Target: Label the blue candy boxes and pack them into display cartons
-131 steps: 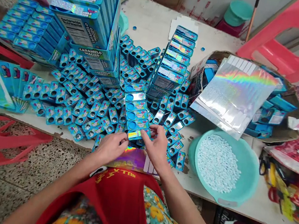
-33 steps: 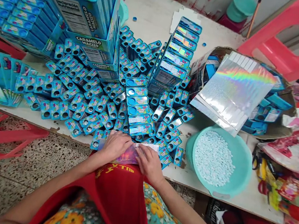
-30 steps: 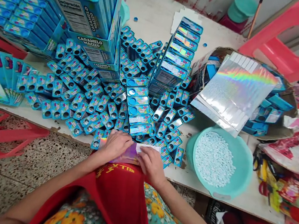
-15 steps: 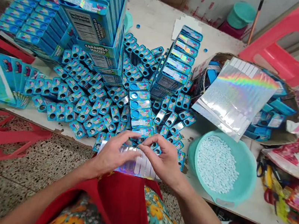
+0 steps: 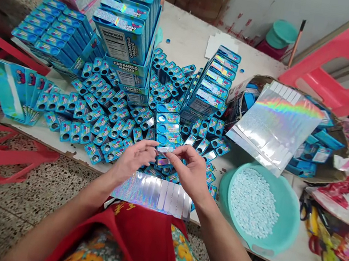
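Note:
My right hand (image 5: 190, 168) is closed in a pinch on the right end of a small shiny sticker strip (image 5: 163, 150). At the strip's other end, my left hand (image 5: 135, 159) has its thumb and forefinger together, the other fingers curled. The strip is above the nearest tins in a row of blue candy tins (image 5: 168, 128), and my fingertips partly hide it; I cannot tell whether it touches a tin. Below my hands, at the table's front edge, lies a silver holographic sticker sheet (image 5: 145, 190) with several bare strips on its right part.
Many small blue tins (image 5: 117, 128) crowd the table (image 5: 191, 27). Taller stacks of blue boxes (image 5: 123, 47) and tins (image 5: 213, 83) rise behind. To the right are a turquoise basin (image 5: 290, 224) of white candies, more silver sheets (image 5: 275, 120) on a carton, and scissors (image 5: 314, 241).
Both hands have moved slightly up and away from the sticker sheet, toward the row of tins. More of the sheet now shows. The camera view has shifted a little.

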A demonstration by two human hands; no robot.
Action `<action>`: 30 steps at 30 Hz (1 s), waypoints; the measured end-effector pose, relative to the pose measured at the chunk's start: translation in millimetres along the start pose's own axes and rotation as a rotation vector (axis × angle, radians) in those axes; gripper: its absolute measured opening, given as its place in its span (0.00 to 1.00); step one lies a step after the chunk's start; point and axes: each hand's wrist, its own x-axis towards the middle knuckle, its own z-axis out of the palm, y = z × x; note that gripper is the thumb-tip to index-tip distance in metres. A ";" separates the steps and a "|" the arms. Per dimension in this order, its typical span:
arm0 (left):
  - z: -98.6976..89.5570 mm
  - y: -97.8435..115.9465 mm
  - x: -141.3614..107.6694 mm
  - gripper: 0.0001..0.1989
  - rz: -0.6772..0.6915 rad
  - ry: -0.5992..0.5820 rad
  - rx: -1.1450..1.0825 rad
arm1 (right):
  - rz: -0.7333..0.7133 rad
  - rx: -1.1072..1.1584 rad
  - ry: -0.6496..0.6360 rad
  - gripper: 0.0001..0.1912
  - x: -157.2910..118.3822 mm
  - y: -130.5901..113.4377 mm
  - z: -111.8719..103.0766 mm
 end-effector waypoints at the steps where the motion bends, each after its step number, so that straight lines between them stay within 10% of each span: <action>1: 2.1 0.1 1.3 0.21 0.014 0.004 0.058 | 0.005 0.011 -0.003 0.07 0.9 -0.5 0.7; 11: -13.8 -1.4 38.7 0.11 0.191 0.125 0.422 | -0.115 -0.321 0.259 0.07 36.3 40.0 12.8; 23: 2.6 -42.3 71.0 0.12 0.149 0.258 0.721 | 0.005 -0.216 0.314 0.09 62.8 66.1 13.8; 30: -17.4 -47.1 34.3 0.14 0.123 0.176 1.072 | -0.067 -0.146 0.336 0.11 32.2 58.6 -8.9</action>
